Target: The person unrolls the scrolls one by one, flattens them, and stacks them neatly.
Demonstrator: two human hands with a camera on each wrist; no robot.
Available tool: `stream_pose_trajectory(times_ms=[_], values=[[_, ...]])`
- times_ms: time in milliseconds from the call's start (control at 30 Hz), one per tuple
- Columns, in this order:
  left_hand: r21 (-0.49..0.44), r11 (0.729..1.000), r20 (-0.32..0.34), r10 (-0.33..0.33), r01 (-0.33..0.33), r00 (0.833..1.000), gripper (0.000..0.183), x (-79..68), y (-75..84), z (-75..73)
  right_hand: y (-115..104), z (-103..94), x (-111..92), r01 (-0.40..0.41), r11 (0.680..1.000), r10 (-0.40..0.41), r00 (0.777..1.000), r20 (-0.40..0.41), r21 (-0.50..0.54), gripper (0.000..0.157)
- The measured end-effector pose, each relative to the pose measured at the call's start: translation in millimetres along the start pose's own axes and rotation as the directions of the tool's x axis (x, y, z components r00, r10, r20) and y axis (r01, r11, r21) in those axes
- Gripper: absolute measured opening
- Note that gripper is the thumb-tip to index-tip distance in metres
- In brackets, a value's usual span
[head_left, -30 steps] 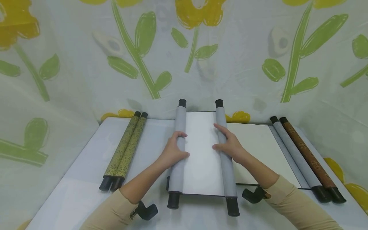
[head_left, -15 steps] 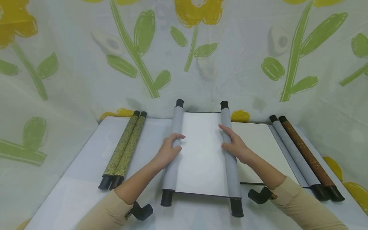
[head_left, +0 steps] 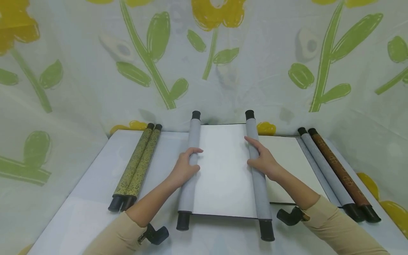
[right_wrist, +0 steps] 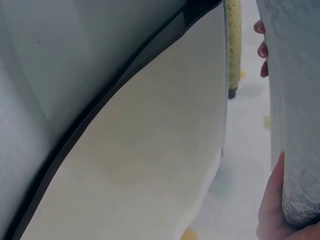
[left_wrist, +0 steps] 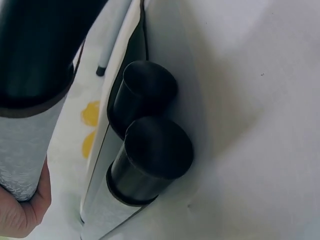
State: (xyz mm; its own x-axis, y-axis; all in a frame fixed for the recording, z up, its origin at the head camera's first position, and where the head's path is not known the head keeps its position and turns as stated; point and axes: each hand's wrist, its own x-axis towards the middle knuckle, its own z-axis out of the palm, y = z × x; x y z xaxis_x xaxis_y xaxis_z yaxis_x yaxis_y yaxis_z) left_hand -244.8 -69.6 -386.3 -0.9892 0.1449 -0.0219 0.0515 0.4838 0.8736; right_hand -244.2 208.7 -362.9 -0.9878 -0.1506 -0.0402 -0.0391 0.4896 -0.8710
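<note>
A partly unrolled scroll (head_left: pixel 224 177) with a white sheet hangs between both hands, raised above the table. My left hand (head_left: pixel 184 167) grips its left grey roller (head_left: pixel 187 193), thumb and index finger round the inner side. The right grey roller (head_left: pixel 262 198) is held by my right hand (head_left: pixel 265 162) in the same way. Black caps end both rollers. Beneath lies another scroll with a cream sheet (head_left: pixel 288 166), partly hidden by the held one. In the left wrist view, two black roller caps (left_wrist: pixel 160 147) lie close together under the held roller (left_wrist: pixel 20 155).
Two yellow-green patterned rollers (head_left: pixel 140 166) lie side by side on the left of the white table (head_left: pixel 79 212). At the right, a grey roller (head_left: pixel 328 170) edges the cream sheet, beside a brown patterned roller (head_left: pixel 342 173). A flower-printed curtain (head_left: pixel 255 81) stands behind.
The hands have moved apart, the left one leftward and the right one rightward. The white sheet between the held rollers shows wider than before.
</note>
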Motion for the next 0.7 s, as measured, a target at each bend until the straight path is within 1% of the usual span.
stream_pose_trajectory(times_ms=[133, 233, 333, 433, 567, 633, 700], values=[[0.022, 1.0, 0.014, 0.005, -0.005, 1.0, 0.049, -1.4, 0.8, -2.8, 3, -4.2, -1, 0.007, 1.0, -0.007, 1.0, 0.0, 0.007, 0.083], [0.04, 0.999, 0.031, -0.007, 0.006, 0.999, 0.05, -2.3, 0.1, -4.3, 7, -7.2, -1, -0.013, 1.0, 0.013, 1.0, 0.011, 0.02, 0.082], [0.021, 1.0, 0.038, -0.005, 0.005, 0.999, 0.055, -2.2, -2.4, -5.2, 11, -10.2, -2, -0.035, 0.999, 0.034, 0.999, 0.021, 0.041, 0.081], [-0.011, 1.0, 0.032, 0.005, -0.005, 0.999, 0.062, -1.8, -4.4, -5.4, 14, -13.0, -3, -0.037, 0.997, 0.036, 0.999, 0.024, 0.067, 0.081], [-0.016, 1.0, 0.023, 0.012, -0.012, 1.0, 0.071, -0.9, -5.1, -5.4, 14, -14.9, -3, 0.001, 0.997, -0.003, 1.0, 0.025, 0.077, 0.091], [-0.004, 1.0, 0.018, 0.014, -0.014, 1.0, 0.071, -0.5, -5.0, -5.6, 13, -15.3, -4, 0.013, 0.997, -0.015, 1.0, 0.024, 0.069, 0.095], [0.005, 1.0, 0.012, 0.018, -0.018, 1.0, 0.07, -0.3, -4.3, -6.1, 13, -15.7, -4, 0.015, 0.998, -0.016, 1.0, 0.024, 0.066, 0.096]])
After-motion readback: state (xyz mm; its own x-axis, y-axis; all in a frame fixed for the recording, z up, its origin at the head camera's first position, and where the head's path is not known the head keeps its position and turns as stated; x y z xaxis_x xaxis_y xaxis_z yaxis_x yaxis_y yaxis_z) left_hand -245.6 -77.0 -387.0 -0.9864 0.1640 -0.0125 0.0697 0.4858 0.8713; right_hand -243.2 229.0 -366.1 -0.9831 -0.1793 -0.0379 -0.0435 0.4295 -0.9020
